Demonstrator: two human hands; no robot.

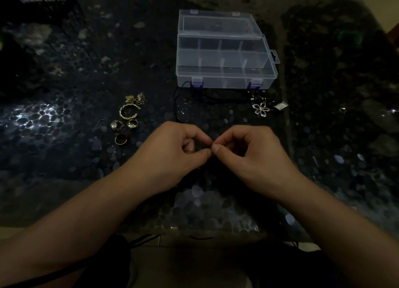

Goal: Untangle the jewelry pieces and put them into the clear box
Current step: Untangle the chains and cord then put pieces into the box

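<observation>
My left hand (181,151) and my right hand (248,153) meet fingertip to fingertip above the dark table, both pinching a small dark jewelry piece (212,150) that is mostly hidden between them. The clear box (224,80) stands open at the back centre, its divided compartments looking empty. Left of my hands lie a gold bangle (127,112), gold earrings (136,98) and three rings (124,130). A black cord (216,94) runs along the box's front. A silver flower pendant (261,108) lies to the right.
The table (64,115) is dark and glossy with a pebble pattern and bright reflections. A small ring (342,110) sits far right, and a silver tag (280,106) is next to the flower pendant. The table's near edge runs just below my forearms.
</observation>
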